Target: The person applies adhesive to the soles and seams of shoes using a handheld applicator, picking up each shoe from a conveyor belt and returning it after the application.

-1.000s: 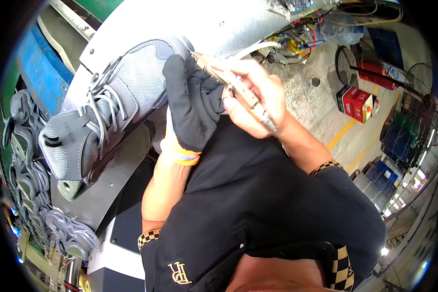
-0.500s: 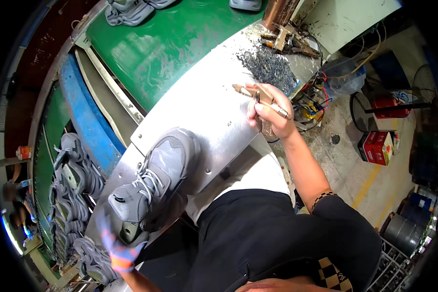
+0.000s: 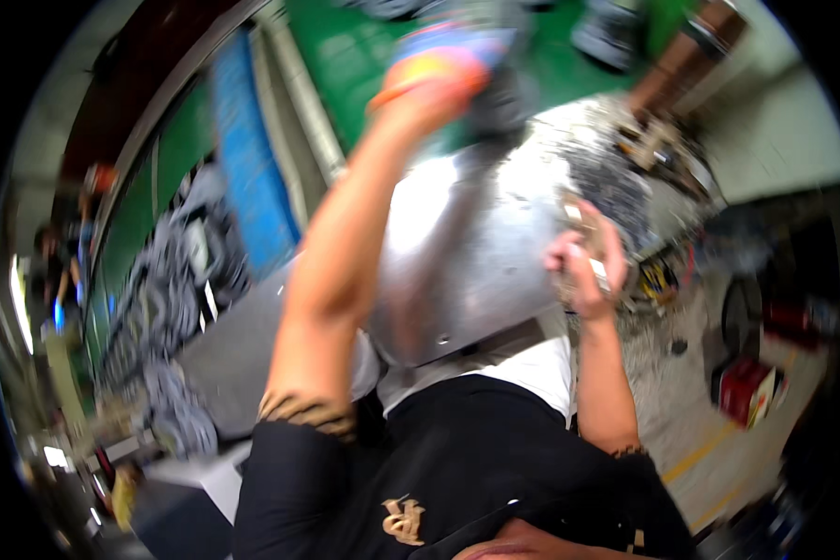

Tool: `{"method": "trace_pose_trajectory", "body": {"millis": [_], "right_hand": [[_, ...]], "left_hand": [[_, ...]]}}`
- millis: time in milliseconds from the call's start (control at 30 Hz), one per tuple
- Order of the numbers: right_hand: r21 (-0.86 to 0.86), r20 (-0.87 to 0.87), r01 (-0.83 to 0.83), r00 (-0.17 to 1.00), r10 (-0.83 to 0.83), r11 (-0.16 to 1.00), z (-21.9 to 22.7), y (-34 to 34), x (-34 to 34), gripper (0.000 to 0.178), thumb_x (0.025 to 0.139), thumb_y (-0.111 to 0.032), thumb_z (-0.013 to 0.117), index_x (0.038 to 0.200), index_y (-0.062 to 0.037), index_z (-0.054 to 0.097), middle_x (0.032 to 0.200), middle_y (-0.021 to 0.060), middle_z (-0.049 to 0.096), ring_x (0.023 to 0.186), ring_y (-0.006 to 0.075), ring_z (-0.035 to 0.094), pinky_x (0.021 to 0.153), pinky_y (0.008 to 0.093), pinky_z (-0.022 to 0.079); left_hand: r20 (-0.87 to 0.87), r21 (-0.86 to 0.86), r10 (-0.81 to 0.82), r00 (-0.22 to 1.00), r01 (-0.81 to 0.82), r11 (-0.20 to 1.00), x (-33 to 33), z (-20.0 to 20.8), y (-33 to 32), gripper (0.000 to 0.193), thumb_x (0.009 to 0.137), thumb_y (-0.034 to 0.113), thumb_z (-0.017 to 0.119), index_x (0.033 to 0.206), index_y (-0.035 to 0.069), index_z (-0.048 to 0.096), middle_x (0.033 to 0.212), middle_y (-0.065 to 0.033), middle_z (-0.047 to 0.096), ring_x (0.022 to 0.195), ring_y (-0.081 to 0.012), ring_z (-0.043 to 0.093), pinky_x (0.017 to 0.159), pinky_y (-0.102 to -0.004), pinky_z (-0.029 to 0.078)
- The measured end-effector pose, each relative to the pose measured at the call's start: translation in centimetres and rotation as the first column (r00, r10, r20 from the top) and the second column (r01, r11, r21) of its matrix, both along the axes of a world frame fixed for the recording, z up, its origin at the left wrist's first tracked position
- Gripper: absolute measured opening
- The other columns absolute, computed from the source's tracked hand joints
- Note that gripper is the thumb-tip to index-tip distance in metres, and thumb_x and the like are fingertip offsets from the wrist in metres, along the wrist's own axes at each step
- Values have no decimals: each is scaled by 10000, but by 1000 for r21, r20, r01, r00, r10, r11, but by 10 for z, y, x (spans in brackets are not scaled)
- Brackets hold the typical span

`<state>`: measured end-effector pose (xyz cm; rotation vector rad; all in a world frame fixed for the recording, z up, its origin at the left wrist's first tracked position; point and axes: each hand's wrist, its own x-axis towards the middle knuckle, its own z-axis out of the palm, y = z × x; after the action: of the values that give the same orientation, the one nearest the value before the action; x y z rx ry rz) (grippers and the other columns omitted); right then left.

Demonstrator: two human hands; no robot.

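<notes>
My left hand (image 3: 448,61), in a purple and orange glove, is stretched far forward over the green surface and smeared by motion. A blurred grey sneaker (image 3: 501,93) is right at its fingers and seems gripped by them. My bare right hand (image 3: 590,266) is closed around a slim pen-like tool (image 3: 599,273) above the right part of the metal bench top. A tan piece shows by its fingers, too blurred to name. Between my hands, the bench top (image 3: 467,252) shines under the light.
More grey sneakers (image 3: 611,33) stand on the green surface (image 3: 345,65). Several lie in rows (image 3: 173,271) at the left, beside a blue panel (image 3: 252,149). Dark scraps (image 3: 611,191) and tools (image 3: 667,154) lie at the bench's far right. A red box (image 3: 747,390) stands on the floor.
My left hand has swung from the bench's near left to the far green surface. The sneaker has left the bench and is now beside that hand. My view has shifted, blurring the picture.
</notes>
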<state>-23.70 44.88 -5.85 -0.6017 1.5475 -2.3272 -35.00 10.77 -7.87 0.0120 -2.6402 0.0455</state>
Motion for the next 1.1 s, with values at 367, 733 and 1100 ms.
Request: {"method": "trace_pose_trajectory", "body": {"millis": [367, 733, 1100], "right_hand": [[96, -73, 228, 972, -221, 969, -13, 2, -2, 612, 837, -124, 528, 1340, 115, 275, 735, 131, 556, 608, 198, 549, 580, 339, 494], [170, -107, 196, 978, -180, 966, -14, -1, -7, 552, 841, -78, 485, 1340, 91, 320, 797, 124, 579, 660, 175, 567, 630, 310, 494], [190, -152, 187, 975, -160, 964, -9, -3, -3, 476, 867, -65, 500, 1312, 67, 397, 930, 106, 620, 830, 163, 614, 787, 298, 502]], "left_hand": [[247, 402, 548, 799, -599, 692, 120, 94, -275, 647, 860, 551, 485, 1359, 139, 460, 1290, -155, 555, 1134, -335, 550, 936, -414, 432], [650, 660, 573, 499, -745, -100, 395, -20, -483, 399, 832, 402, 625, 988, 37, 668, 910, -108, 676, 773, -255, 605, 754, -372, 500], [-607, 11, 331, 723, -408, 913, 415, 183, -20, 511, 816, 200, 715, 1203, -73, 522, 1155, -194, 598, 1006, -281, 608, 885, -375, 483]]}}
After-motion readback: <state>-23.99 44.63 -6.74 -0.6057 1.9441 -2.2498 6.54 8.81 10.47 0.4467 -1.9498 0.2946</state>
